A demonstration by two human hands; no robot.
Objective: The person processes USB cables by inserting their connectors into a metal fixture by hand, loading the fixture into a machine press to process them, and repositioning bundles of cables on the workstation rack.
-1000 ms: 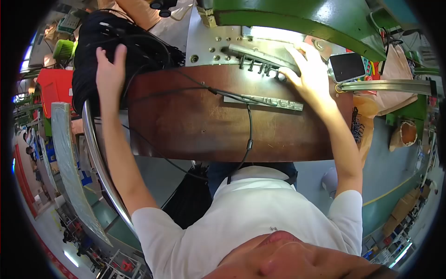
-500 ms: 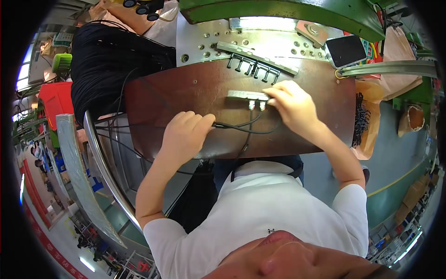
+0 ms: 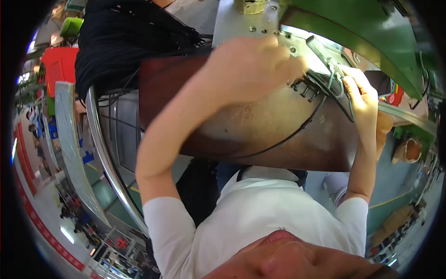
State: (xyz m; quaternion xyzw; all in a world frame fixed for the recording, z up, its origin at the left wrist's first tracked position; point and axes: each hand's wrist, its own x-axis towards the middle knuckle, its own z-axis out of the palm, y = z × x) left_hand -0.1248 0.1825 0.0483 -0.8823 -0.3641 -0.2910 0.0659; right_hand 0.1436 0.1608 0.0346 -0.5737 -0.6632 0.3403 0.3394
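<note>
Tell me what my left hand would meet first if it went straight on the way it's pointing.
Your left hand would probably meet the black cables first, near the metal bar; blur and depth make that uncertain.

Room for passing is left low over the near part of the brown board (image 3: pixel 209 139), crossed only by a black cable (image 3: pixel 305 123). Between the left hand (image 3: pixel 260 65) and right hand (image 3: pixel 362 90), access is hampered by black pegs (image 3: pixel 308 91); farther right, headroom is limited by the green machine (image 3: pixel 357 30).
</note>
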